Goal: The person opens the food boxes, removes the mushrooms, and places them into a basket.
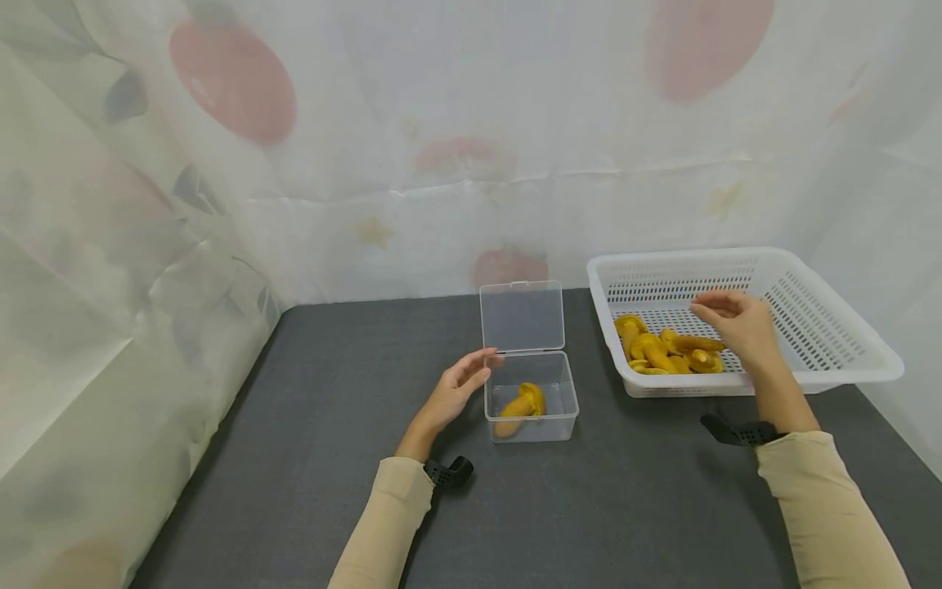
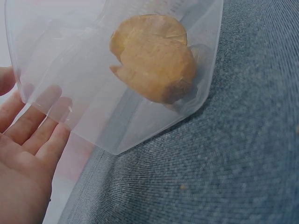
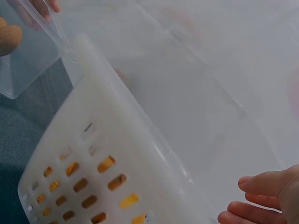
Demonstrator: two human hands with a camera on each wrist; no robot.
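Observation:
A small clear plastic box (image 1: 562,397) stands on the dark table with its hinged lid (image 1: 522,317) raised at the back. One yellow-brown mushroom (image 1: 524,404) lies inside it, seen through the wall in the left wrist view. My left hand (image 1: 455,391) is at the box's left side, relaxed fingers (image 2: 39,133) against the wall near the hinge. Over the white basket (image 1: 846,348) hangs my right hand (image 1: 743,325), loosely bent, with a gap between thumb and fingers and nothing held. Several yellow mushrooms (image 1: 655,350) lie in the basket's left part, left of that hand.
The basket stands at the table's back right, a short way right of the box. A patterned white curtain (image 1: 441,221) hangs behind the table (image 1: 353,368), and more of it (image 1: 96,286) runs along the left side. Black wrist straps (image 1: 449,472) sit on both arms.

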